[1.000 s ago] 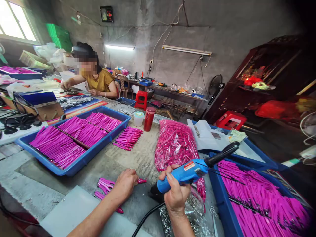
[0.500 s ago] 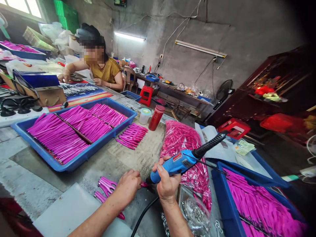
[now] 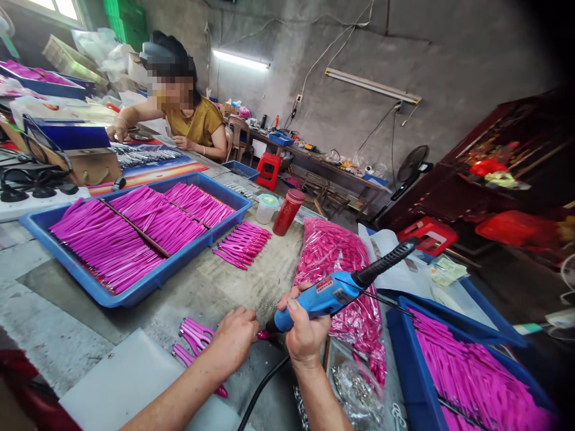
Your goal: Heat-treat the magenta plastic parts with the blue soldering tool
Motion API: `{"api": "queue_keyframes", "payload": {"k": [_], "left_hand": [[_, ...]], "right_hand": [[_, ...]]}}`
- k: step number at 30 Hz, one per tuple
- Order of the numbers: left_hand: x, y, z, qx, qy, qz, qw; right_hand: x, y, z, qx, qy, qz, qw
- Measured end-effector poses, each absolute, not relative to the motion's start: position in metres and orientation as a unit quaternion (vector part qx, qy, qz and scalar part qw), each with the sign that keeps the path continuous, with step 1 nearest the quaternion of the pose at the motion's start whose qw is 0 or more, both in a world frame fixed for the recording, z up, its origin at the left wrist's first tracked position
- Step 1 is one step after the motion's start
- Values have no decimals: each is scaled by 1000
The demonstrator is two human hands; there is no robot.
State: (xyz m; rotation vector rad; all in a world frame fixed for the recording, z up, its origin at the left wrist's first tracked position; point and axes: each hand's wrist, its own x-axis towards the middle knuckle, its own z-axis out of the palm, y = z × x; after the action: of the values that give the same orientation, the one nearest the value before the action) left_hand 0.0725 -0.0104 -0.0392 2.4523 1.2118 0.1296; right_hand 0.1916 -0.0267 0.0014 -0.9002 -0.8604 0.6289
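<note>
Beyond the fingers, far side of bench [image 3: 54,335]: long blue tray [image 3: 148,286], filled with rows of magenta pieces laid side by side, thin rods across the rows.
Right of the fingers: second blue tray [image 3: 404,365], same magenta fill, partly cut off by the frame edge.
Just past the right-hand fingers: clear bag of pink parts [image 3: 332,251], bulging, lying on the bench.
Below the right wrist: smaller clear bag of small metal parts [image 3: 354,389], contents too fine to identify.
Far corner, well apart from both hands: another person in a mustard top [image 3: 197,120], seated, both hands on a separate work surface.
Right hand [image 3: 305,335]: fingers wrapped tight around blue electric screwdriver [image 3: 332,293], thumb on top of the barrel; black rear grip angled up and away to the right, tip angled down to the left; black cable trailing back beside the forearm.
Left hand [image 3: 233,341]: fingers curled together, pressing down on a small pink piece [image 3: 264,335] whose end shows just past the knuckles, directly under the tool tip; exact contact hidden.
Left of the left-hand fingers: loose cluster of finished magenta pieces [image 3: 193,338] on the bench.
Further beyond: neat row of magenta pieces [image 3: 242,244], red flask [image 3: 288,212], small lidded cup [image 3: 266,208].
</note>
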Motion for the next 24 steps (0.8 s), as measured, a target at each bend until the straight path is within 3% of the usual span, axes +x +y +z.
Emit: {"api": "queue_keyframes", "payload": {"k": [11,24], "left_hand": [[72,-11,-43,874,437,64,204],[73,-10,-52,858,436,95,253]], "right_hand": [[183,-20,0,-482,-401,234,743],[177,-1,-16,-550,-490,239,633]]}}
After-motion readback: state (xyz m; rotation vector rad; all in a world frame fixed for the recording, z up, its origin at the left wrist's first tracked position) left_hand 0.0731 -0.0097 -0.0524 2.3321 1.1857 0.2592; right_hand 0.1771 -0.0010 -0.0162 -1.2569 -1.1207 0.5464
